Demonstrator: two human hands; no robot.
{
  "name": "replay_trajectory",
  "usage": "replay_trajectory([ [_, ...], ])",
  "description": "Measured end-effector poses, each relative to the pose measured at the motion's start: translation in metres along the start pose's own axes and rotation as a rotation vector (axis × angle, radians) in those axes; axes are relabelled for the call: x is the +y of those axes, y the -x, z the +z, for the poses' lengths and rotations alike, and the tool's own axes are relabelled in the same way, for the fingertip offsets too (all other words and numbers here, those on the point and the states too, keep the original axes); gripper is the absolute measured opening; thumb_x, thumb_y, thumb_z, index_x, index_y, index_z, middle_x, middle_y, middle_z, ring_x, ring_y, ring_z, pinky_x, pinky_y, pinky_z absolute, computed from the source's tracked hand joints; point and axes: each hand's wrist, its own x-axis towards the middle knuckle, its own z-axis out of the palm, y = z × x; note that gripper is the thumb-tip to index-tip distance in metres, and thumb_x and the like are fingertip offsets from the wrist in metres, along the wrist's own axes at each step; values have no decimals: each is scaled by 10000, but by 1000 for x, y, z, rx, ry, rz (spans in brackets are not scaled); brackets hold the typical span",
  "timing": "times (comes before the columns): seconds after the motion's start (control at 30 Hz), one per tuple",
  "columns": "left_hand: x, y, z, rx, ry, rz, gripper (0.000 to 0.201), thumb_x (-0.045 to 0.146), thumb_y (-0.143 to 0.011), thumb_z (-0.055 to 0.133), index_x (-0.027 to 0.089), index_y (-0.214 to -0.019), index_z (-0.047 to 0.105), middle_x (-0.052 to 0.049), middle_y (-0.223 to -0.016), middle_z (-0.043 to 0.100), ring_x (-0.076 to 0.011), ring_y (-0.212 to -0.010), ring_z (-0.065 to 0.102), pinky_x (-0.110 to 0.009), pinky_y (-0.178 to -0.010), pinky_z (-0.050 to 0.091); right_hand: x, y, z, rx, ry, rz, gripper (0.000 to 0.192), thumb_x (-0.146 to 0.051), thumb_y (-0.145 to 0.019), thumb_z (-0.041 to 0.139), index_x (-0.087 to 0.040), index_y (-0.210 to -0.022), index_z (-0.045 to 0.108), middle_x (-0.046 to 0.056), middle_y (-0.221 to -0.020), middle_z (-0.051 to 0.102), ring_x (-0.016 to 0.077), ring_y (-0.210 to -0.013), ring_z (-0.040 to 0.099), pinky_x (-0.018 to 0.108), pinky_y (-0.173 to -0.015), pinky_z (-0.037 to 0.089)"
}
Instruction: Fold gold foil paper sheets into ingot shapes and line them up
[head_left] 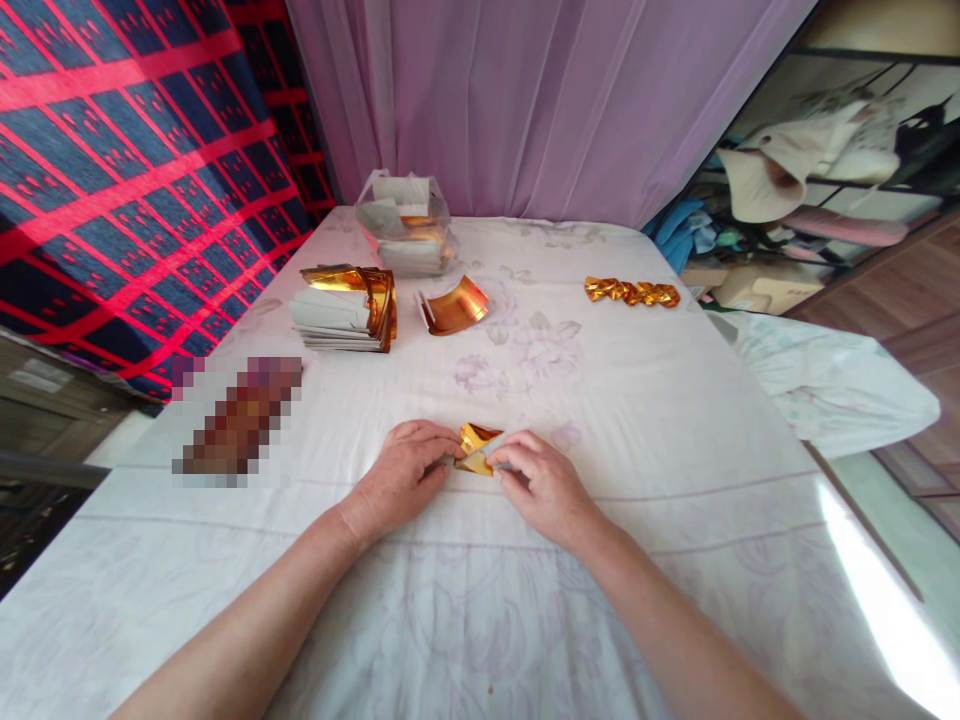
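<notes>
Two bare hands work at the near middle of the bed: left hand (405, 470) and right hand (541, 485), both palm down, fingertips curled in and pinching one small gold foil paper (477, 448) from either side, pressing it flat on the white floral sheet (675, 420). The paper is shiny gold on one face, grey-white on the other, creased into a small angular shape; it lies between the two hands, touching both. One stack of foil sheets (341, 310) sits farther back on the left, grey-white edges layered, with gold curling up on the top and right side. One single curved gold sheet (454, 305) lies just beside that stack, bowed like a trough, coppery and glossy. One clear plastic bag (405, 230) stands behind them near the curtain, crinkled, holding more white and gold sheets; how many, cannot tell. One row of folded gold pieces (632, 292) lies well apart on the right, about four or five crumpled-looking lumps touching end to end. One lilac sheer curtain (525, 100) hangs behind, softly pleated. One red-and-navy checked fabric (112, 170) covers the left wall.
</notes>
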Motion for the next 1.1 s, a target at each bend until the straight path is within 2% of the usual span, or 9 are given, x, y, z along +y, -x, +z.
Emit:
replay_trajectory([
  [0.13, 8, -1, 5, 50, -50, -58, 139, 238, -861, 611, 250, -984, 673, -18, -1063, 712, -209, -1023, 614, -412, -955, 419, 0, 1, 1, 4, 17, -4, 192, -82, -804, 557, -218, -894, 659, 33, -946, 643, 169, -892, 624, 304, -800, 498],
  [0.2, 14, -1, 8, 74, -132, -112, 122, 307, -843, 670, 244, -948, 669, -21, -1051, 707, -231, -1009, 603, -422, -922, 417, -1, 1, 1, 2, 18, -2, 188, -84, -801, 561, -216, -891, 659, 33, -942, 641, 167, -883, 624, 301, -792, 500],
  [0.37, 22, -3, 11, 72, -233, -130, 63, 270, -858, 661, 241, -914, 661, -13, -1026, 700, -232, -990, 581, -411, -888, 403, 1, -1, -1, 27, -44, -34, 161, -103, -824, 541, -221, -849, 646, 24, -900, 651, 155, -835, 631, 278, -742, 508],
  [0.47, 22, -3, 10, 75, -234, -123, 44, 247, -864, 650, 236, -906, 657, -9, -1014, 698, -222, -980, 578, -400, -882, 399, 7, -1, -5, 165, -52, -79, 184, -91, -836, 491, -217, -848, 625, 30, -859, 656, 160, -817, 638, 277, -734, 508],
  [0.53, 21, -3, 10, 80, -231, -114, 46, 236, -862, 649, 234, -908, 656, -9, -1013, 698, -220, -976, 578, -400, -885, 399, 13, -1, -8, 279, 26, -67, 202, -78, -821, 473, -217, -872, 611, 41, -871, 664, 179, -838, 637, 302, -768, 506],
  [0.6, 21, -3, 9, 89, -231, -102, 57, 229, -863, 645, 232, -919, 655, -12, -1014, 701, -222, -973, 579, -403, -887, 401, 19, 0, -10, 331, 123, -27, 239, -69, -795, 460, -221, -912, 602, 49, -900, 677, 199, -855, 635, 328, -795, 500],
  [0.77, 22, -3, 10, 99, -256, -67, 53, 214, -878, 615, 226, -923, 639, -15, -1000, 714, -219, -955, 594, -409, -908, 404, 27, 2, -12, 242, 229, 10, 320, -47, -745, 442, -229, -952, 605, 42, -892, 700, 220, -854, 633, 342, -771, 497],
  [0.97, 20, -1, 12, 120, -344, 19, 124, 203, -942, 531, 238, -913, 646, 4, -1045, 738, -225, -1019, 617, -501, -1027, 312, 25, 1, -16, 134, 106, -104, 304, -31, -772, 486, -227, -955, 628, 29, -884, 710, 197, -842, 641, 335, -773, 500],
  [1.1, 18, 0, 11, 111, -361, 77, 151, 226, -952, 532, 260, -949, 679, 12, -1096, 737, -237, -1092, 603, -501, -1045, 309, 29, 1, -21, 52, 56, -180, 311, -48, -813, 522, -237, -1020, 658, 30, -938, 716, 195, -874, 643, 351, -799, 503],
])
